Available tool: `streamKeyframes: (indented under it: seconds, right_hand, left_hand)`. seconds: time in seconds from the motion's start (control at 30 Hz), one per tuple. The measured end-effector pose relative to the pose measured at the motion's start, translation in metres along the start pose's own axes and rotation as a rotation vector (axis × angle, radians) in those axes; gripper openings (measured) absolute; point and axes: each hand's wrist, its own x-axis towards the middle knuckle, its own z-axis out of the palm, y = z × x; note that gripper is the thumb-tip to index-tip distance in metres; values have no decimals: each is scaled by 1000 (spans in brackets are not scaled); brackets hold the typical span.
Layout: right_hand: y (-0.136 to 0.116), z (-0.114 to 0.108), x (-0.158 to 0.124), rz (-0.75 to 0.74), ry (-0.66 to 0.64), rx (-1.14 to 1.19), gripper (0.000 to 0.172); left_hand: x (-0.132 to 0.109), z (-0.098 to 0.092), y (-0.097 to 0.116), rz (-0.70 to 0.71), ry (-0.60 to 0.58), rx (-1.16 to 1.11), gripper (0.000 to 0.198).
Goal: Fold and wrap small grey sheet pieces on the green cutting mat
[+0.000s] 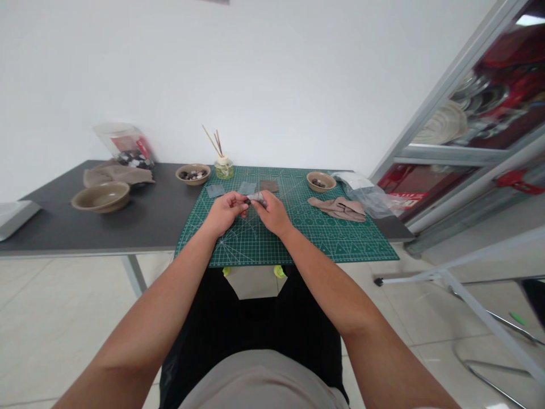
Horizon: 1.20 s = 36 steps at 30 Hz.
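Note:
Over the green cutting mat (pixel 255 247), my left hand (pixel 225 213) is closed, its fingertips pinching a small dark stone (pixel 247 201). Beside it, my right hand (pixel 273 213) is closed on a piece of grey sandpaper (pixel 258 196), which is up against the stone. The fingers hide most of both pieces. Just beyond my hands lie a blue-grey sheet (pixel 216 191), a second blue-grey sheet (pixel 247 187) and a brown sheet (pixel 269 186), all flat on the mat.
Left: a bowl of stones (pixel 193 175), a wide bowl (pixel 101 198), a cloth (pixel 104 174), a clear container of stones (pixel 125 145) and a reed diffuser (pixel 223 166). Right: a bowl with a few dark stones (pixel 321 182), a brown cloth (pixel 340 209) and a plastic bag (pixel 370 196).

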Motion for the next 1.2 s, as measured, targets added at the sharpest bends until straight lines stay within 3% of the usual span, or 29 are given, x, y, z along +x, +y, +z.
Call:
streamKeyframes:
  seconds: [0.37,0.7,1.2]
  right_hand:
    - [1,0,-1,79,12,-19,25]
    - [9,-2,0,229,182,157,24]
    - [3,-1,1,174,18,54,25]
  left_hand:
    - [1,-1,-2,0,-44,2,26]
    - [0,2,-1,67,5,-85,33]
    - [2,-1,-6,24,27,-24,31]
